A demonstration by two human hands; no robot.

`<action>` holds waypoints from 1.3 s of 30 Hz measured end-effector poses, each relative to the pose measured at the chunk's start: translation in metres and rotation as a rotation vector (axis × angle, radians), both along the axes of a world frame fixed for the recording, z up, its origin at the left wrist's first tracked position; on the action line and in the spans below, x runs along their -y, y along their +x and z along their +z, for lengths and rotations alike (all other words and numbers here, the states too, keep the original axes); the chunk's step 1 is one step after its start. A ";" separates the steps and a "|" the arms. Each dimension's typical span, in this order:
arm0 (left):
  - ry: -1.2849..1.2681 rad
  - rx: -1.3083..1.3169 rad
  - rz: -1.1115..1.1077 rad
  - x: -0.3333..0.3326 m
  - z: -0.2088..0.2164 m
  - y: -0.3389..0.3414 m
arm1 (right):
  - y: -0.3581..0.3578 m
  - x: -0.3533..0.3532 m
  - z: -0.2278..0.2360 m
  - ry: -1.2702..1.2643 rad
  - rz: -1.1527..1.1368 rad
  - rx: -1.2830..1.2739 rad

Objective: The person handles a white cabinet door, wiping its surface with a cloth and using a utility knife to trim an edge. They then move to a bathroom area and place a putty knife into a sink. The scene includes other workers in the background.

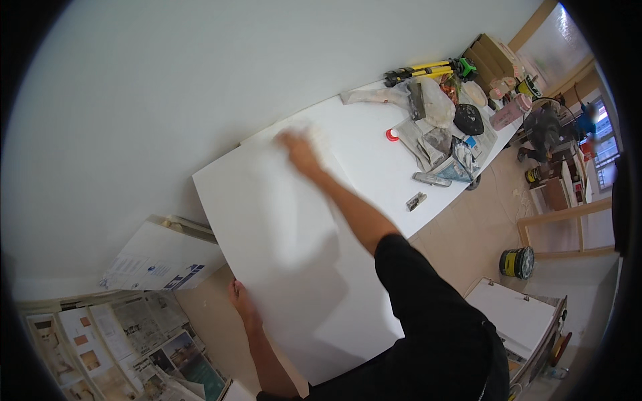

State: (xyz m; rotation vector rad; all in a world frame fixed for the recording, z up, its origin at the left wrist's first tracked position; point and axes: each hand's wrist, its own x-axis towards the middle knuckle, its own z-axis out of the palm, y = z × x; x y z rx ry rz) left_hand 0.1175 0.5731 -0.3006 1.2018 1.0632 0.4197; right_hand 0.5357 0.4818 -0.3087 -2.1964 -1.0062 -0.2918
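Observation:
A large white board [294,267] lies in front of me, its far part over a white table top [374,154]. My right hand [297,150] is over the board's far end, close to the wall, with the arm stretched out. It is smeared by motion, and a pale blurred patch beside it is too unclear to name. Low at the board's left edge is my left hand [242,304], its fingers curled. Whatever it may hold is hidden from view.
Tools, plastic bags and papers crowd the table's right part, with a yellow-black tripod [421,70] and a pink bottle [511,112]. A black bucket [516,262] stands on the floor. Newspapers [144,334] lie lower left, below a printed white panel [164,257]. Another person [543,127] is far right.

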 end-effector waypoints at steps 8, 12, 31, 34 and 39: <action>0.021 -0.078 0.035 -0.005 0.005 0.001 | 0.000 0.104 0.094 0.239 -0.472 0.120; -0.010 -0.071 -0.018 0.006 0.021 0.010 | -0.024 0.116 0.047 0.233 -0.386 -0.250; 0.181 -0.161 -0.043 0.007 0.023 0.010 | 0.029 0.099 0.039 0.183 -0.256 -0.349; 0.296 -0.225 -0.094 0.001 0.014 -0.001 | 0.050 0.062 0.039 0.171 -0.294 -0.329; 0.170 -0.163 -0.085 0.009 0.005 0.007 | 0.139 0.041 0.030 0.188 -0.668 -0.191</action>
